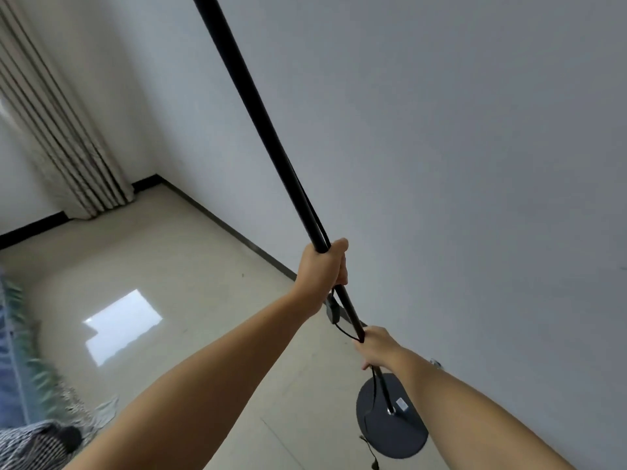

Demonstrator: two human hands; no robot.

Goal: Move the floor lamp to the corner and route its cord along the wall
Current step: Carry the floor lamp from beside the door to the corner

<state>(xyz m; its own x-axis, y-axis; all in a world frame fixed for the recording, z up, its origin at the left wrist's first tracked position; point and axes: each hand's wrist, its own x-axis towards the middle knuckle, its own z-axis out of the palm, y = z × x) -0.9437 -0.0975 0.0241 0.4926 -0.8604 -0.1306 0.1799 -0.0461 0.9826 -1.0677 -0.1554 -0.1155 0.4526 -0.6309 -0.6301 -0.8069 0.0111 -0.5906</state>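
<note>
The floor lamp has a long black pole (258, 123) that runs from the top of the view down to a round dark base (390, 429) on the floor beside the wall. My left hand (324, 269) is wrapped around the pole at mid-height. My right hand (378, 346) grips the pole lower down, above the base. The black cord (342, 329) hangs along the pole with an inline switch box (334, 312) between my hands, and it trails down past the base. The lamp head is out of view.
A white wall (458, 164) runs on the right with a dark baseboard (237, 232). It meets the far wall at the corner (156, 176). Beige curtains (64, 144) hang left of that corner. Patterned bedding (30, 385) lies at the lower left on the glossy tile floor (190, 283).
</note>
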